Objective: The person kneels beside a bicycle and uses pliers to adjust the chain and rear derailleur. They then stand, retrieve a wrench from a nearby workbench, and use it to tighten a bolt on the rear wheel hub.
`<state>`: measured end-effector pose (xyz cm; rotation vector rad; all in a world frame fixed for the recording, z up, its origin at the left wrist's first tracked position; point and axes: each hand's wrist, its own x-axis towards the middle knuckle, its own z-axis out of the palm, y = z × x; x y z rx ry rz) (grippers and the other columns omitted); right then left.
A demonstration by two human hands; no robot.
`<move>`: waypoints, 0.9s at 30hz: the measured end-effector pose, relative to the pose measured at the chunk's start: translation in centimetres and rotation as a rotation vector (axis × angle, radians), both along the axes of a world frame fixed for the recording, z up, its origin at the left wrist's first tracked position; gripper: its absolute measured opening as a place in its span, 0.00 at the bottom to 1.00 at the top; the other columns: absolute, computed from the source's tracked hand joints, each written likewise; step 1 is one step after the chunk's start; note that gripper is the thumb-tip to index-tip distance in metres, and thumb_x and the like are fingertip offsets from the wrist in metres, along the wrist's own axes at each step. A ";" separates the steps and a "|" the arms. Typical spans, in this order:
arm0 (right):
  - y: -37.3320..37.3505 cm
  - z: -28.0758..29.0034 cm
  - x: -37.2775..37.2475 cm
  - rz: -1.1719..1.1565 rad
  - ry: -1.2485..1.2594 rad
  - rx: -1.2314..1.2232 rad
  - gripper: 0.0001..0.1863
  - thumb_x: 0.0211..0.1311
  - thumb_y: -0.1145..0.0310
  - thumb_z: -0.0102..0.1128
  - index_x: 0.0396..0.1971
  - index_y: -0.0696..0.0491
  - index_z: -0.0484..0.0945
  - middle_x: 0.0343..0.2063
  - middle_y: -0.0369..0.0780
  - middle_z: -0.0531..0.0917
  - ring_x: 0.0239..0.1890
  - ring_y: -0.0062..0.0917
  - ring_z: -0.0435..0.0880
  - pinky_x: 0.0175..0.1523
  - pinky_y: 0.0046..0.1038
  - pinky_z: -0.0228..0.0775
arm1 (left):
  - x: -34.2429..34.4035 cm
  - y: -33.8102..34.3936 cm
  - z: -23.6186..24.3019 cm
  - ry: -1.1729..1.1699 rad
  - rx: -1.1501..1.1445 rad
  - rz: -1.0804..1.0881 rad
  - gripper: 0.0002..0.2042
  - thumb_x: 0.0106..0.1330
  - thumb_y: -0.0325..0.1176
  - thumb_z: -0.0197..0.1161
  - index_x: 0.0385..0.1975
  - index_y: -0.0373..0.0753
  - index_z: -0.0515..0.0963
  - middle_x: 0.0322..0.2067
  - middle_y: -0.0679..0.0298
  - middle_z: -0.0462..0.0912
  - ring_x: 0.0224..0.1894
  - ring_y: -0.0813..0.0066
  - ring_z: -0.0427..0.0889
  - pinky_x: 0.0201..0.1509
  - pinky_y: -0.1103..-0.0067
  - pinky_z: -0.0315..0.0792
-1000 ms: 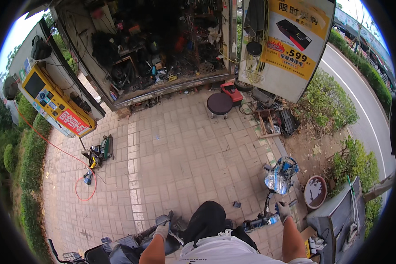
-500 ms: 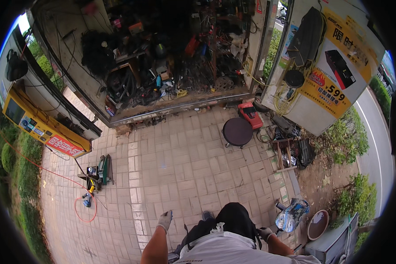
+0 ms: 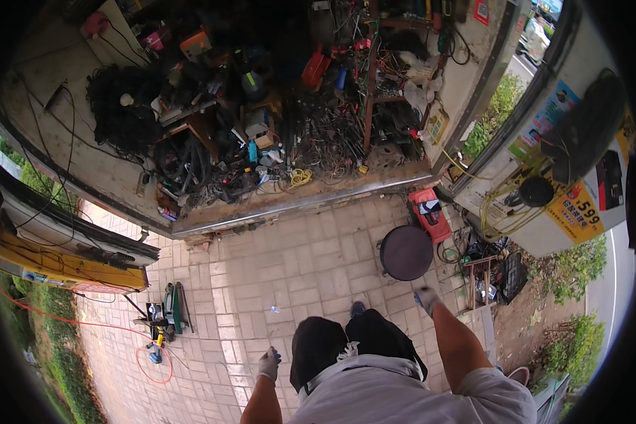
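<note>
The person's gloved left hand (image 3: 269, 363), between six and seven o'clock, has fingers partly uncurled around nothing visible. The gloved right hand (image 3: 426, 299), at four, is loosely open, apparently empty, the round dark stool (image 3: 407, 253) near its eleven o'clock. At three, a yellow poster (image 3: 579, 210) bears printed characters and digits.

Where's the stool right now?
In the head view, the stool stands right of centre on the paving, beside the red case and just beyond the right hand.
</note>
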<state>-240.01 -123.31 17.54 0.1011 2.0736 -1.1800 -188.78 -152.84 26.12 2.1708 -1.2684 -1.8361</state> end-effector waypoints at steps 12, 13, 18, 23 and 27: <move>-40.4 9.5 -16.2 -0.036 -0.352 -0.497 0.09 0.68 0.64 0.59 0.41 0.53 0.81 0.28 0.33 0.81 0.26 0.16 0.79 0.29 0.18 0.70 | -11.6 -17.3 -4.3 -0.047 0.026 0.078 0.16 0.69 0.45 0.50 0.38 0.38 0.77 0.27 0.63 0.78 0.26 0.71 0.77 0.28 0.76 0.69; -40.7 8.2 -16.6 -0.068 -0.447 -0.342 0.09 0.68 0.64 0.59 0.40 0.52 0.81 0.26 0.32 0.81 0.25 0.16 0.79 0.28 0.18 0.69 | -14.6 -21.0 -4.3 0.008 -0.063 0.008 0.13 0.68 0.42 0.51 0.31 0.38 0.76 0.22 0.66 0.73 0.23 0.75 0.72 0.26 0.76 0.65; -44.1 3.5 -20.9 -0.172 -0.333 -0.284 0.09 0.67 0.62 0.60 0.36 0.51 0.81 0.23 0.30 0.79 0.21 0.17 0.76 0.24 0.22 0.65 | -33.9 -47.3 0.0 0.010 -0.622 -0.272 0.18 0.75 0.44 0.50 0.39 0.33 0.77 0.28 0.67 0.76 0.31 0.77 0.71 0.37 0.76 0.70; -48.7 -3.2 -28.4 0.178 -0.088 -0.113 0.13 0.61 0.63 0.63 0.40 0.56 0.82 0.34 0.38 0.85 0.36 0.21 0.80 0.44 0.24 0.71 | -51.0 -69.8 10.5 -0.122 -1.515 -0.571 0.19 0.65 0.40 0.61 0.50 0.32 0.77 0.46 0.47 0.81 0.49 0.48 0.80 0.54 0.64 0.72; -53.7 -9.5 -33.4 0.586 0.263 0.166 0.15 0.57 0.60 0.66 0.39 0.54 0.82 0.32 0.42 0.85 0.34 0.25 0.80 0.42 0.28 0.70 | -58.8 -82.7 14.8 -0.575 -1.884 -0.755 0.28 0.65 0.50 0.60 0.61 0.41 0.71 0.61 0.45 0.69 0.62 0.44 0.68 0.64 0.56 0.63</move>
